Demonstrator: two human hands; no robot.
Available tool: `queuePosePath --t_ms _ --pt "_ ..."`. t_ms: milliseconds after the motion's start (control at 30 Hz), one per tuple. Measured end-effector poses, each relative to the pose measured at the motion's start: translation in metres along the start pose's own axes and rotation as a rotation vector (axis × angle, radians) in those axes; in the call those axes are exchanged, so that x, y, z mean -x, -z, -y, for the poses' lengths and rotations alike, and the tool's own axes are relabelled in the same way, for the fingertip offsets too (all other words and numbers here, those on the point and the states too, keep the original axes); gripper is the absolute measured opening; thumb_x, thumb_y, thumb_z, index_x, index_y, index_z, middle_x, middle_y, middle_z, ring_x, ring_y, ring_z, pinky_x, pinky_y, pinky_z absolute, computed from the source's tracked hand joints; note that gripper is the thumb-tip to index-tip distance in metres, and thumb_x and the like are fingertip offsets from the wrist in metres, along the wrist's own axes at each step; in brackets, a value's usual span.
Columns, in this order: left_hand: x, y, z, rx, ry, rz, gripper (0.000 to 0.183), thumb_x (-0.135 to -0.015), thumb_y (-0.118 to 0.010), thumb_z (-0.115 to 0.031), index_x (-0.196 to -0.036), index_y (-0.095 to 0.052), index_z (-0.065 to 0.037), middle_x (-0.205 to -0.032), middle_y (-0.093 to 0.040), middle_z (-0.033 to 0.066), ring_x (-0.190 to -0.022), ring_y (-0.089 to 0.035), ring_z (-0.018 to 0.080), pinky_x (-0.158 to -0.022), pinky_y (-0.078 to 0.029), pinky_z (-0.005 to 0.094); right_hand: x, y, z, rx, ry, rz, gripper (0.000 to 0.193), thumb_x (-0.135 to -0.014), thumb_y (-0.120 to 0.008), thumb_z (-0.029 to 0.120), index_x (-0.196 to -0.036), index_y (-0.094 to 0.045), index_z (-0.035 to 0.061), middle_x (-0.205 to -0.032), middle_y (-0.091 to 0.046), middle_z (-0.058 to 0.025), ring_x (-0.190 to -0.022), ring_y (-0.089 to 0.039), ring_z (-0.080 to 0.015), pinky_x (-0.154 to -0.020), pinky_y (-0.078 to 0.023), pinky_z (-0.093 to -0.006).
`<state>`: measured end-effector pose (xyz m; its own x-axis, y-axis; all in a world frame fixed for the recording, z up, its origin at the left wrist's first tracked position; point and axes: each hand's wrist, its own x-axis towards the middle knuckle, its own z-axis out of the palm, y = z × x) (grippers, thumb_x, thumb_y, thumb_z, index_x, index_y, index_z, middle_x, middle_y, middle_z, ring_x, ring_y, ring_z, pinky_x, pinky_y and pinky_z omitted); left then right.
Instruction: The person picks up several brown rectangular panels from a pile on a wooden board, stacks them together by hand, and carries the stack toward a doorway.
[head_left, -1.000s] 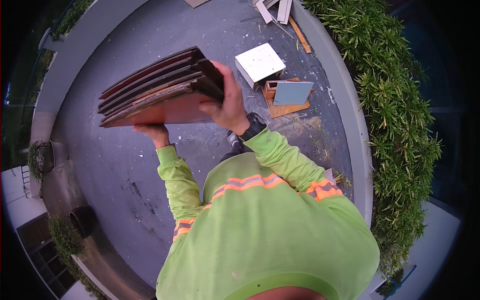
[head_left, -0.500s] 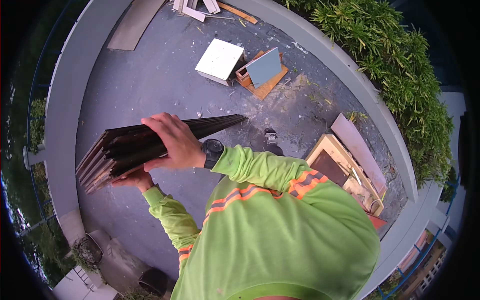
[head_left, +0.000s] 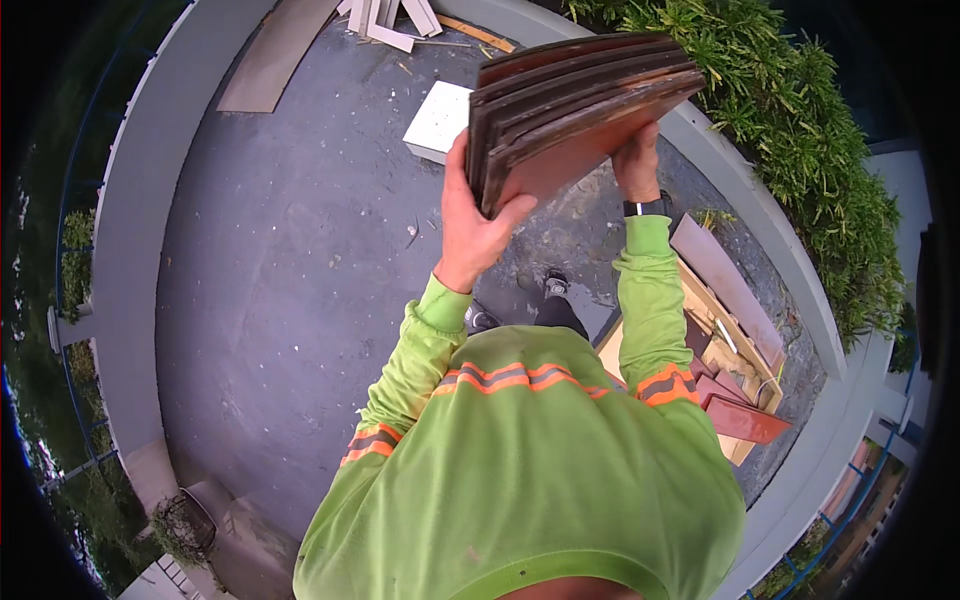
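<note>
A thick stack of reddish-brown boards (head_left: pixel 580 150) with dark, worn edges is held up in front of me between both hands. My left hand (head_left: pixel 474 220) grips its left side, thumb on the near face and fingers along the outer edge. At the right end my right hand (head_left: pixel 637 165) is closed round the lower edge, its wristwatch (head_left: pixel 648 206) showing below. Part of the right fingers is hidden behind the stack. Beyond the boards, a white box (head_left: pixel 436 122) on the ground is partly covered by them.
At my right lies a wooden drawer-like frame (head_left: pixel 760 390) with loose pieces, including a red panel (head_left: pixel 747 418). A pale board (head_left: pixel 728 285) leans beside it. White planks (head_left: pixel 385 25) and a flat brown sheet (head_left: pixel 275 60) lie far off. A low curved wall (head_left: pixel 135 250) and a hedge (head_left: pixel 790 150) border the grey floor.
The stack has swung from my left to the front and right, raised and turned so a reddish face shows. Both hands moved with it, the left now on its left side, the right at its right end.
</note>
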<state>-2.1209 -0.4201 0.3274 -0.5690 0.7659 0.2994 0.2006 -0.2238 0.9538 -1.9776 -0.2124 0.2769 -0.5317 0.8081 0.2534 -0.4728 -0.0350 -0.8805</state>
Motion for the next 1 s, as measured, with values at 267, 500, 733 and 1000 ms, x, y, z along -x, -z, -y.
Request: queuePosePath --t_ms 267,500,733,1000 --pt "-0.036 -0.112 0.011 -0.130 -0.130 0.125 0.087 -0.067 -0.081 -0.021 -0.138 -0.036 0.000 -0.121 -0.056 0.0138 -0.108 -0.055 0.0237 -0.096 -0.043 0.0347 -0.020 0.097 0.032 -0.119 0.076 -0.191 0.083 -0.084 -0.051 0.069 -0.143 -0.036 0.0133 -0.143 -0.043 -0.0042 -0.132 -0.039 -0.0246 -0.111 -0.028 -0.0443" --pt "-0.050 -0.187 0.008 -0.251 -0.218 0.044 0.090 -0.064 -0.084 -0.037 -0.133 -0.040 0.002 -0.122 -0.052 0.0204 -0.111 -0.055 0.0349 -0.096 -0.044 0.0393 -0.041 0.155 0.050 -0.210 0.012 -0.280 0.085 -0.084 -0.049 0.072 -0.143 -0.035 0.0130 -0.142 -0.044 -0.0071 -0.131 -0.040 -0.0265 -0.110 -0.029 -0.0443" --pt "-0.050 -0.209 0.015 -0.289 -0.259 -0.020 0.095 -0.061 -0.084 -0.041 -0.133 -0.038 0.001 -0.125 -0.052 0.0188 -0.114 -0.052 0.0374 -0.099 -0.040 0.0445 -0.040 0.171 0.062 -0.197 -0.067 -0.256 0.091 -0.081 -0.047 0.076 -0.147 -0.031 0.0156 -0.149 -0.034 -0.0091 -0.136 -0.033 -0.0294 -0.114 -0.025 -0.0493" --pt "-0.052 -0.160 0.009 -0.272 -0.210 -0.026 0.093 -0.061 -0.085 -0.039 -0.133 -0.039 -0.002 -0.120 -0.056 0.0157 -0.110 -0.057 0.0338 -0.094 -0.045 0.0412 -0.025 0.160 0.055 -0.133 -0.010 -0.146 0.078 -0.087 -0.047 0.069 -0.146 -0.033 0.0195 -0.150 -0.034 -0.0047 -0.137 -0.033 -0.0265 -0.114 -0.023 -0.0483"
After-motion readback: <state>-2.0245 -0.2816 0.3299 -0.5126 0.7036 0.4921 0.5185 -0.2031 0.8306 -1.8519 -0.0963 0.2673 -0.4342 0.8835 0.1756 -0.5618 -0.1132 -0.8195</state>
